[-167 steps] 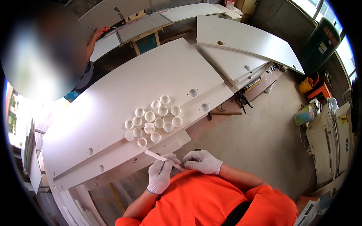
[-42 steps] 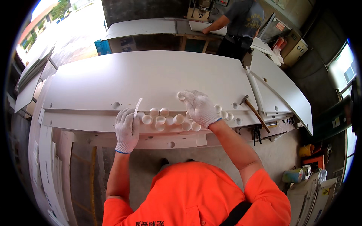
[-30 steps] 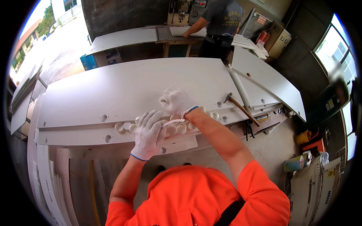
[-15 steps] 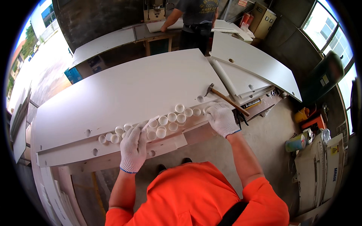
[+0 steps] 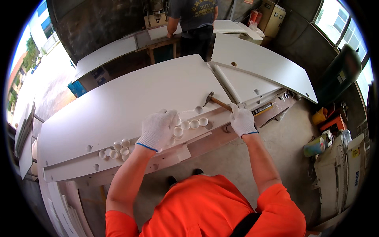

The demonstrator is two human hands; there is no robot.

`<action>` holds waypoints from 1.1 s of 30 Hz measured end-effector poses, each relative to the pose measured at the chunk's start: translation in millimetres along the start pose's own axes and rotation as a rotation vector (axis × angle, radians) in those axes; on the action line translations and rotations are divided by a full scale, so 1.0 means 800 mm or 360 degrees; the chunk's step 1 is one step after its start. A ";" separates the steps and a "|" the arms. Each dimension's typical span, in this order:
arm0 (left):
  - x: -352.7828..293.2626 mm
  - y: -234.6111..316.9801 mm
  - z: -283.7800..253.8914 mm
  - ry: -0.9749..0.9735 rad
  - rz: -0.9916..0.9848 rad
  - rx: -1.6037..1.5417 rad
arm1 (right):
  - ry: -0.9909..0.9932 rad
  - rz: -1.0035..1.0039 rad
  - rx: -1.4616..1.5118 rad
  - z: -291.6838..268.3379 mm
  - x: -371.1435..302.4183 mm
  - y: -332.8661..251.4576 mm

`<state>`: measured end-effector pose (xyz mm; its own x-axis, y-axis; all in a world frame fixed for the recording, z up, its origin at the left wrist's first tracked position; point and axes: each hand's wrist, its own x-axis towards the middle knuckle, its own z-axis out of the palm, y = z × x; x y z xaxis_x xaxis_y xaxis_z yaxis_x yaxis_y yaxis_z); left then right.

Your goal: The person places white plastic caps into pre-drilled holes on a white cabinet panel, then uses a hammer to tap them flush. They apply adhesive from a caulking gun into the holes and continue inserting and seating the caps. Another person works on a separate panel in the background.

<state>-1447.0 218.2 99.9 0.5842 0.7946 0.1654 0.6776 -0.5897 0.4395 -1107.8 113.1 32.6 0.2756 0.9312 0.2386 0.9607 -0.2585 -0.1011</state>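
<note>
From the right hand (image 5: 242, 120), the hammer (image 5: 222, 104) slants away leftward, head farthest.

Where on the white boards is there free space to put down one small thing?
Widest patch: the big front board, between its far edge and the left hand. Another: the topmost board at far right. Crowded: the front board's near side, with white caps either side of that hand, then the hammer and right hand.
</note>
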 end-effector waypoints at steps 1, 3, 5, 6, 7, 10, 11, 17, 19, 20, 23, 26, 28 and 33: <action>0.017 0.004 0.007 -0.0066 0.0020 0.0043 | -0.0075 0.0073 0.0056 0.004 -0.003 0.007; 0.051 0.021 0.008 -0.0310 -0.0061 -0.0008 | 0.0075 0.0086 0.0358 0.004 -0.018 0.018; 0.074 0.027 0.019 -0.0432 -0.0126 -0.0048 | 0.0044 0.0219 0.0820 -0.008 -0.036 0.015; 0.081 0.022 0.031 -0.0421 -0.0158 -0.0063 | -0.0064 0.0335 0.1132 -0.025 -0.046 0.003; 0.087 0.020 0.039 -0.0418 -0.0177 -0.0086 | -0.0167 0.0463 0.1433 -0.040 -0.056 -0.005; 0.105 0.025 0.045 -0.0452 -0.0115 -0.0101 | -0.0487 0.0769 0.1787 -0.059 -0.081 -0.005; 0.107 0.026 0.046 -0.0463 -0.0113 -0.0044 | -0.0523 0.0786 0.1856 -0.068 -0.086 -0.011; 0.107 0.016 0.056 -0.0434 -0.0127 0.0100 | -0.0386 0.0479 0.2146 -0.096 -0.093 -0.022; 0.107 0.022 0.056 -0.0398 -0.0104 0.0146 | -0.0316 0.0387 0.1676 -0.046 -0.118 -0.013; 0.106 0.024 0.057 -0.0417 -0.0139 0.0126 | -0.0113 0.0152 0.1436 -0.029 -0.125 -0.015; 0.100 0.022 0.062 -0.0428 -0.0193 0.0069 | -0.0138 0.0052 0.1273 -0.018 -0.125 -0.026; 0.096 0.010 0.068 -0.0360 -0.0146 0.0037 | -0.0145 -0.0058 0.1111 -0.024 -0.110 -0.036; 0.095 0.009 0.066 -0.0369 -0.0135 0.0040 | -0.0101 -0.0121 0.1040 -0.021 -0.105 -0.038; 0.095 0.004 0.066 -0.0359 -0.0105 0.0081 | -0.0089 -0.0093 0.0989 -0.013 -0.095 -0.044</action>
<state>-1376.8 268.8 67.0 0.6190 0.7826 -0.0661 0.7360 -0.5486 0.3967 -1162.1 49.2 27.8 0.2050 0.9556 0.2117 0.7713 -0.0246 -0.6360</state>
